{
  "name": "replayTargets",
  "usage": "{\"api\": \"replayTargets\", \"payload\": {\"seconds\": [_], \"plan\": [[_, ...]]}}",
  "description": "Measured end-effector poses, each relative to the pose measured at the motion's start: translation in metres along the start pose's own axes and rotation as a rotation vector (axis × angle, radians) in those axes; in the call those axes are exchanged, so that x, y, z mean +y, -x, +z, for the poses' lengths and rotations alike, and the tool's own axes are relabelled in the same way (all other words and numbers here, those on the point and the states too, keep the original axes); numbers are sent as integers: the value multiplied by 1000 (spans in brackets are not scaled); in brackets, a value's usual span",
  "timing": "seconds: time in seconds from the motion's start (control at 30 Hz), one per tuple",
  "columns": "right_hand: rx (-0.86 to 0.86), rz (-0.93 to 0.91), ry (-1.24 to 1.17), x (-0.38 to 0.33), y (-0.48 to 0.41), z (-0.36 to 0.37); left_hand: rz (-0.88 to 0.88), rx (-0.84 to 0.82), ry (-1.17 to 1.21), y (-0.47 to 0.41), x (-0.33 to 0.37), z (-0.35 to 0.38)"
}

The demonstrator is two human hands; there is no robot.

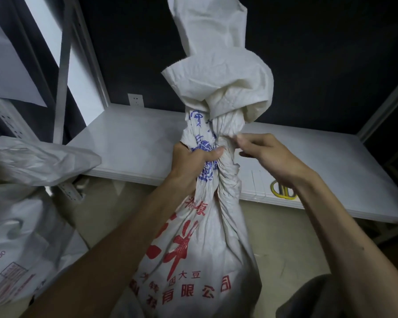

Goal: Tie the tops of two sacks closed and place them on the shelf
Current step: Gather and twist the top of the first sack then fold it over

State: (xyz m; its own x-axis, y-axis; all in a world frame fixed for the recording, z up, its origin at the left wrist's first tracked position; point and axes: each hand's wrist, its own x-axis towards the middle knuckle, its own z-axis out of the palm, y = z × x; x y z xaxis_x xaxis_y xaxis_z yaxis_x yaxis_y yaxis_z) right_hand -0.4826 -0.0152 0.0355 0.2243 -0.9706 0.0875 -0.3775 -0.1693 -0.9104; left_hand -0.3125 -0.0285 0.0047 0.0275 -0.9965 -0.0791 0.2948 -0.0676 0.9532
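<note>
A white woven sack with red and blue print stands upright in front of me, its neck twisted into a tight rope. My left hand is clenched around that twisted neck. My right hand touches the neck from the right, thumb and fingertips pinching at the fabric. Above both hands the loose top of the sack flares out and stands up. A second white sack with red print sits at the left, its top crumpled and loose. Behind the sacks is the white shelf board.
A yellow-handled object lies on the shelf near its front right edge. Grey metal shelf uprights stand at the left and another at the right. A wall socket sits behind the shelf. Beige floor lies below.
</note>
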Motion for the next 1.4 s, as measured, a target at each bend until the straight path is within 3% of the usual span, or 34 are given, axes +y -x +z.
{"api": "replayTargets", "payload": {"seconds": [0.2, 0.43, 0.67, 0.8, 0.97, 1.1, 1.23, 1.4], "plan": [[-60, 38, -234, 15, 1, 5, -135, -143, 59, 1, 3, -3], [123, -6, -404, 13, -4, 26, -29, -123, -84, 2, 9, -9], [390, 56, -241, 7, -11, 42, 104, 26, -358, 6, 6, -2], [517, 34, -19, 7, -13, 45, 93, 31, -378, 7, 10, -9], [602, 65, 174, 1, -12, 53, 221, 34, -612, 13, -4, -7], [635, 39, 224, -1, -11, 58, 274, 116, -633, 12, -14, -2], [585, 40, 196, -6, -10, 57, 240, 122, -509, 12, -14, -1], [178, 100, -85, -10, -6, 22, 179, 71, -397, 5, -7, -8]]}}
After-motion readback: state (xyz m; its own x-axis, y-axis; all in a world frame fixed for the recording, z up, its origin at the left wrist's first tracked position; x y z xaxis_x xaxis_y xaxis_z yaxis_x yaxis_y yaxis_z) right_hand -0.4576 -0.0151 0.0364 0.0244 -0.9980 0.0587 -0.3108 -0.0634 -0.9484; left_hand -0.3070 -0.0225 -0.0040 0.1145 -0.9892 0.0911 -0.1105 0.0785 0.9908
